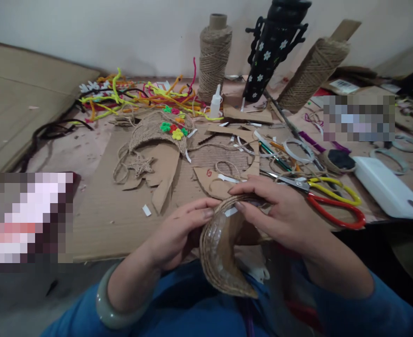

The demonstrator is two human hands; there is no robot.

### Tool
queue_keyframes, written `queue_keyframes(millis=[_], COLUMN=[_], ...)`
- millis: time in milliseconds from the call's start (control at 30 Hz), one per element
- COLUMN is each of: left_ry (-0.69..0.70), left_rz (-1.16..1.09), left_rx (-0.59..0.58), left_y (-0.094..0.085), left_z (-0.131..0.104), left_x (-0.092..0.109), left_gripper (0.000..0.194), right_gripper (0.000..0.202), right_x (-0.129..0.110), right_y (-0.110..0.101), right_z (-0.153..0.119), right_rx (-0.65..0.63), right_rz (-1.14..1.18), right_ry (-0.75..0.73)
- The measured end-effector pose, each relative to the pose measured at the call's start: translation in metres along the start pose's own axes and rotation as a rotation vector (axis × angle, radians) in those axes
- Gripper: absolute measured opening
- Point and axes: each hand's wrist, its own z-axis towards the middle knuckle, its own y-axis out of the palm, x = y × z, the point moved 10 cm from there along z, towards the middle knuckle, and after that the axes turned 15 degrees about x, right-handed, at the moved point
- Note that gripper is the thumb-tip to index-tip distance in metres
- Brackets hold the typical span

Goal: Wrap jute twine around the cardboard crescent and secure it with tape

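Note:
A curved cardboard piece edged with wound jute twine (pixel 220 252) is held between both hands over my lap. My left hand (pixel 180 231) grips its left side with the thumb on the rim. At the top edge my right hand (pixel 279 210) pinches the rim, fingers curled over it. Red and yellow handled scissors (pixel 327 196) lie on the work surface just right of my right hand. A twine-covered shape with small coloured flowers (pixel 160 131) lies farther back on a cardboard sheet (pixel 115 206).
Two jute twine spools (pixel 213 56) (pixel 311 75) and a black flowered vase (pixel 271 47) stand at the back. Coloured pipe cleaners (pixel 139 96), a small glue bottle (pixel 215 103), cardboard scraps (pixel 220 180) and a white box (pixel 388 189) lie around.

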Motion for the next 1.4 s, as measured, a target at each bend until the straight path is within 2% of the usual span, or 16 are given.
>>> queue_keyframes(millis=[167,233,267,400,433,633,733,900,1000,1200,1400], left_ry=[-0.06,-0.064,-0.066,-0.05,-0.042,0.077,0.113,0.177,0.115,-0.014,-0.13], left_rz=[-0.088,-0.114,-0.121,-0.107,-0.094,-0.039,-0.018,-0.015,-0.037,-0.015,-0.09], left_rx=[-0.132,-0.158,-0.164,-0.123,-0.109,-0.05,-0.05,-0.073,-0.086,-0.108,-0.076], left_y=[0.013,0.013,0.012,0.005,0.004,0.002,0.003,0.007,0.009,0.009,0.009], left_z=[-0.007,-0.008,-0.008,-0.007,-0.006,-0.002,0.0,0.0,-0.001,-0.001,-0.001], left_x=[-0.003,-0.004,-0.005,-0.008,-0.008,0.001,0.003,0.009,0.005,-0.007,-0.014], left_gripper=[0.021,0.021,0.021,0.027,0.03,0.036,0.038,0.031,0.032,0.048,0.04], right_gripper=[0.016,0.015,0.015,0.013,0.014,0.008,0.011,0.012,0.015,0.019,0.017], right_x=[-0.003,-0.005,-0.007,-0.013,-0.014,-0.038,-0.047,-0.053,-0.043,-0.008,0.012], right_y=[0.002,-0.002,-0.008,-0.047,-0.049,-0.018,-0.01,-0.006,-0.009,-0.007,-0.014], right_z=[0.002,0.001,0.0,-0.014,-0.019,-0.025,-0.022,-0.013,-0.008,-0.004,-0.006], right_rx=[-0.037,0.003,0.068,0.5,0.543,0.406,0.395,0.362,0.308,0.07,0.125], right_rz=[-0.002,-0.01,-0.015,-0.071,-0.079,-0.024,-0.063,-0.16,-0.139,-0.051,0.061], right_ry=[-0.011,-0.035,-0.054,-0.077,-0.076,-0.186,-0.227,-0.281,-0.265,-0.09,0.065])
